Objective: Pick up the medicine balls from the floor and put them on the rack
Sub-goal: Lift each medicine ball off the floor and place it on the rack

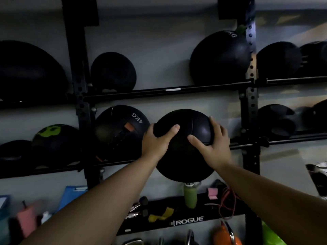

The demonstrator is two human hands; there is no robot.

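I have the black medicine ball (184,156) gripped between both hands: my left hand (155,141) curls round its left side, thumb across the front, and my right hand (215,145) cups its right side. It is just right of the 4KG ball (122,133), level with that ball's shelf on the rack (159,93); I cannot tell whether it rests there. A green bottle (190,197) stands below and right of the 4KG ball.

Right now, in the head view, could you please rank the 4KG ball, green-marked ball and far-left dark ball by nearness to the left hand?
1. 4KG ball, just beside the left hand.
2. green-marked ball, next bay left.
3. far-left dark ball, frame edge.
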